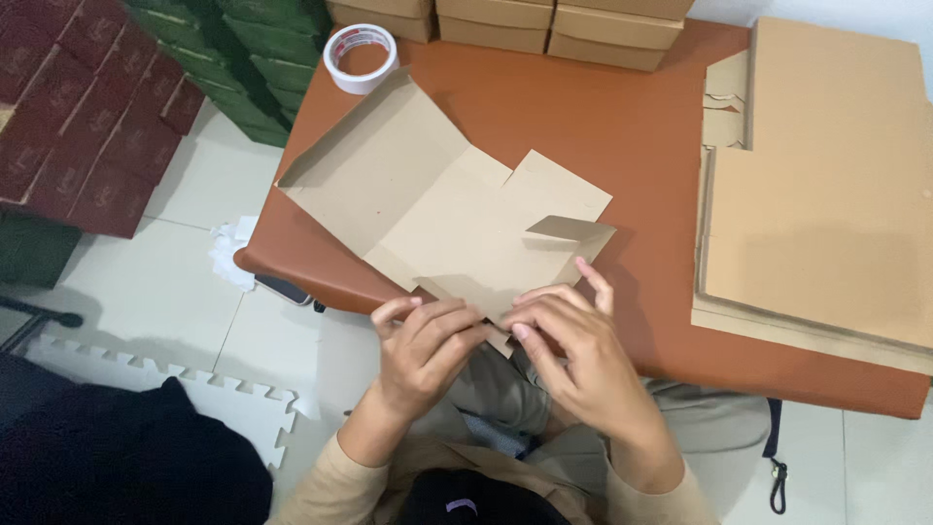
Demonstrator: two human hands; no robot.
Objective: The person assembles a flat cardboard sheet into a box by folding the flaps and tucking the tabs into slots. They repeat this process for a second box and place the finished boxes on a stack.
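Note:
A flat, die-cut brown cardboard box blank [428,194] lies on the reddish-brown table [603,126], its near edge hanging over the table's front. My left hand [423,345] pinches a folded flap at that near edge. Close beside it, my right hand [573,355] grips the same edge, fingers curled on the cardboard and one finger raised toward a small upturned flap [573,233]. The two hands almost touch.
A stack of flat cardboard blanks [826,185] covers the table's right side. A roll of clear tape [361,56] sits at the far left corner, folded brown boxes [554,24] at the back. Dark red and green boxes [87,107] are stacked on the floor left.

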